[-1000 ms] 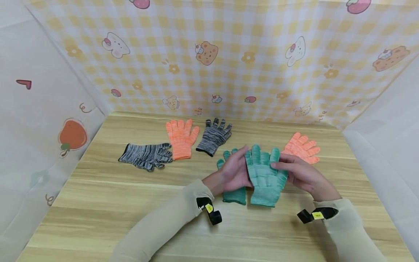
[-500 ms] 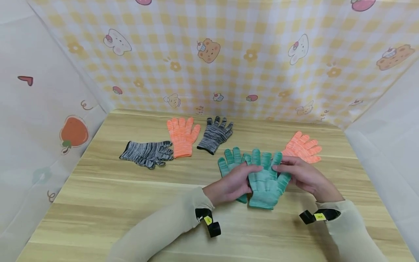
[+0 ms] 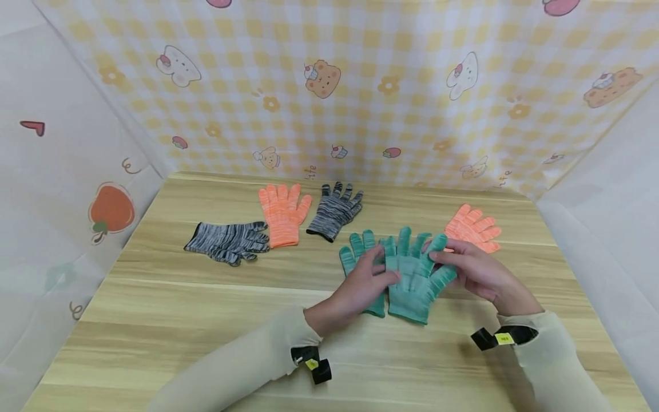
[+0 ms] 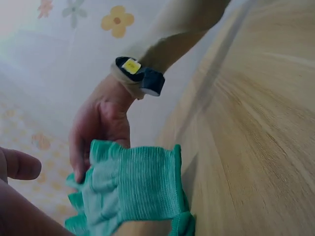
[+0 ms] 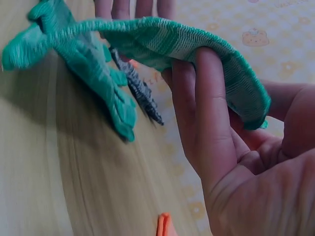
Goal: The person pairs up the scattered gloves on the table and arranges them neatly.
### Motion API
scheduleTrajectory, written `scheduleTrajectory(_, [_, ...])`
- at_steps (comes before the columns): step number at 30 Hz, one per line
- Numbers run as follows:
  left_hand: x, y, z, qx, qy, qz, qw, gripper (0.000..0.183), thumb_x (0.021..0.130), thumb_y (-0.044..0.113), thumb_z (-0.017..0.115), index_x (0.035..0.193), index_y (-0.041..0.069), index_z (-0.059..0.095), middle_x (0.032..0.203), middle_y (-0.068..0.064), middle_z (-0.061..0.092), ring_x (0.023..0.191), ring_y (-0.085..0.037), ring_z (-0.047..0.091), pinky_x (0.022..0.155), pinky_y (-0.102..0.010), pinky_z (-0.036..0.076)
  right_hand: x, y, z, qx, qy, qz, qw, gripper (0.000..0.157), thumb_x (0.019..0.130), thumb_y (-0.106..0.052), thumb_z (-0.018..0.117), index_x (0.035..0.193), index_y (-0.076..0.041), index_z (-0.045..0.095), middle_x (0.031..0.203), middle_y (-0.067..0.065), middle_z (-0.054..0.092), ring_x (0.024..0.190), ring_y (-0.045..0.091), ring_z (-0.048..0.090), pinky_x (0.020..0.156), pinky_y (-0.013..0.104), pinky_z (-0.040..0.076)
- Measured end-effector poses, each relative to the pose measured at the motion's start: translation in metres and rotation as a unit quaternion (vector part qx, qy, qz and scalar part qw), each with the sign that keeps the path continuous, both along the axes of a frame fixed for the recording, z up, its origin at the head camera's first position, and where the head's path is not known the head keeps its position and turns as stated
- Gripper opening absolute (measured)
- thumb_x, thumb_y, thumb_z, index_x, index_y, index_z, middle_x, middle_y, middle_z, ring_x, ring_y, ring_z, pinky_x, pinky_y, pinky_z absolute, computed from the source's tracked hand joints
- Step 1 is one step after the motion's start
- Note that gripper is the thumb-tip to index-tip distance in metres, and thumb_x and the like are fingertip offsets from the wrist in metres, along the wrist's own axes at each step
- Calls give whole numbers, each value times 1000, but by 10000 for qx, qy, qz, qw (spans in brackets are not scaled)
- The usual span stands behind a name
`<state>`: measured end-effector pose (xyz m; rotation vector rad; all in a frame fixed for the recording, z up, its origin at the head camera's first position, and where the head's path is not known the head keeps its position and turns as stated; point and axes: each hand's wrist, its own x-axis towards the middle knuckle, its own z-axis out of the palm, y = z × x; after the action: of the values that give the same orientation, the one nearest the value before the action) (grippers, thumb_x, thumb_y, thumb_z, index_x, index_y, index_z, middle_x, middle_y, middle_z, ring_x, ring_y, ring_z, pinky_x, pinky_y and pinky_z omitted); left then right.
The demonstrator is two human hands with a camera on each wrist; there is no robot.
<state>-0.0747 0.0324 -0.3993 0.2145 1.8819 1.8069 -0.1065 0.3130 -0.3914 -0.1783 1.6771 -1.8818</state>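
My right hand (image 3: 486,274) pinches a green knit glove (image 3: 409,292) by its finger end on the right, thumb in front and fingers behind. The glove is raised, its cuff toward me; in the right wrist view its cuff edge arches over my right fingers (image 5: 211,103). My left hand (image 3: 355,289) is spread at the glove's left edge, its thumb overlapping that edge in the head view. The left wrist view shows the left thumb (image 4: 22,164) apart from the glove. A second green glove (image 3: 348,260) lies on the table, partly hidden behind my left hand.
To the left lie a grey-black striped glove (image 3: 221,240), an orange glove (image 3: 283,214) and another grey-black glove (image 3: 334,212). A second orange glove (image 3: 471,226) lies beyond my right hand. A checked cloth (image 3: 386,114) hangs behind the wooden table (image 3: 206,320).
My left hand first lay palm up behind the raised glove, then gripped its left edge, and has now loosened and shifted left. The right hand keeps its pinch on the glove.
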Motion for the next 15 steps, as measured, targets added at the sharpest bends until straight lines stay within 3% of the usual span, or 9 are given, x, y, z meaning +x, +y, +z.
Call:
scheduleTrajectory(3, [6,1,2,-674,977,-333,9924,88,104,29,69,175,5,23,182,-11,12,164,-38,23,125,-62,34,0,-3,3,-139,48,2,9999,29,118,-7,50,123,-17,76,102,2,79,94,14,79,85,37,66])
scheduleTrajectory(5, [10,5,2,-927,1344,-602,9847,92,103,31,71,176,5,20,184,-9,5,166,-37,15,126,-62,31,0,-5,5,-200,87,-1,9998,30,118,-7,49,125,-17,76,106,3,79,96,15,78,87,38,66])
scheduleTrajectory(9, [12,14,-2,-983,1318,-899,9823,101,102,34,73,177,9,12,184,-4,5,167,-31,13,128,-58,30,1,-14,7,-283,106,-21,9995,30,118,-7,49,127,-17,76,116,4,78,102,16,78,90,40,65])
scheduleTrajectory(15, [8,22,-7,-640,1028,-660,9905,101,104,31,71,178,10,5,183,-10,8,166,-34,14,129,-61,26,3,-26,11,-454,-103,-116,9988,25,119,-12,49,127,-13,73,125,4,76,108,26,79,93,42,65])
